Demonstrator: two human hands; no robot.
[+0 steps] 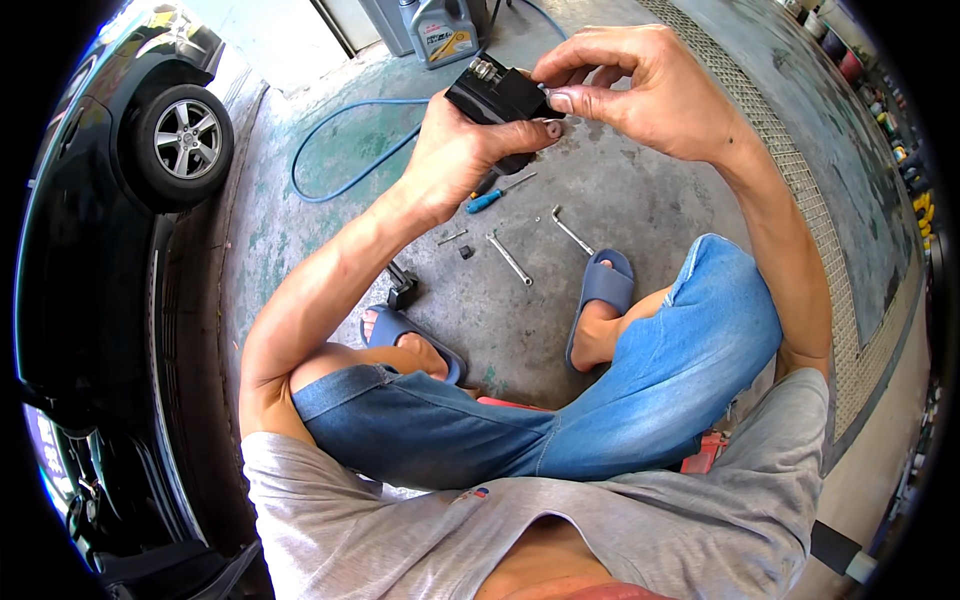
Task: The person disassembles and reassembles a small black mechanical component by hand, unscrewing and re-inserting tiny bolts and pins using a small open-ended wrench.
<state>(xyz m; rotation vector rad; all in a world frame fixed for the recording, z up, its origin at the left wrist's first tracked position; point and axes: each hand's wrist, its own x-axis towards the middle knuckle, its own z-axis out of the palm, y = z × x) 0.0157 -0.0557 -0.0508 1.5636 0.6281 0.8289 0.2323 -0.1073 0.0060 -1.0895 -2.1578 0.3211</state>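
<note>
My left hand (465, 150) is wrapped round a black block-shaped part (490, 100) with metal fittings (485, 70) on top, held up at the top centre. My right hand (640, 100) is closed at the part's right side, thumb and fingers pinching something small that I cannot make out. On the concrete floor below lie a blue-handled screwdriver (484, 200), a combination wrench (510, 260), an L-shaped socket wrench (573, 230), a small bolt (452, 236) and a small black piece (466, 251). Another black part (403, 290) sits beside my left sandal (400, 330).
A dark car with its wheel (188, 140) stands on the left. A blue hose (308, 150) loops on the floor near a grey jug (437, 35). A metal drain grate (780, 130) runs along the right, with assorted items (922, 210) at the far edge.
</note>
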